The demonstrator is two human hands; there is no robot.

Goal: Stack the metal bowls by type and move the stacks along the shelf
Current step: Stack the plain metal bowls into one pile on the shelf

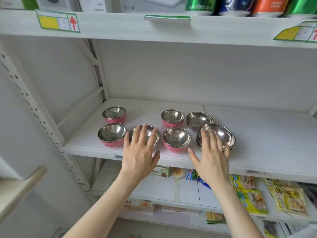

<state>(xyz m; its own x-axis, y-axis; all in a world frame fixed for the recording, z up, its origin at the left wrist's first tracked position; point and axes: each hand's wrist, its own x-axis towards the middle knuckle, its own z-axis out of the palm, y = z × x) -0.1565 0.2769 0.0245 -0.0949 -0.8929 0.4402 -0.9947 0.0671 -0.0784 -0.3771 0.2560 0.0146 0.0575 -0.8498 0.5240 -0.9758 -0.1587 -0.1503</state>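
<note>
Several metal bowls stand on the white shelf (257, 134). Pink-sided ones sit at back left (114, 115), front left (111, 134), back middle (172, 118) and front middle (176, 140). A plain steel bowl (199, 120) stands at the back right. In front of it is a short stack of plain steel bowls (221, 134). My left hand (139, 152) hovers with fingers spread over another bowl (149, 133), whose side is hidden. Over the near rim of the steel stack, my right hand (211, 154) is spread flat, holding nothing.
The shelf's right half is bare. A perforated upright (42, 121) bounds the left side. The shelf above (154, 30) carries boxes and bright packets, with price labels on its edge. Lower shelves hold snack packets (248, 194).
</note>
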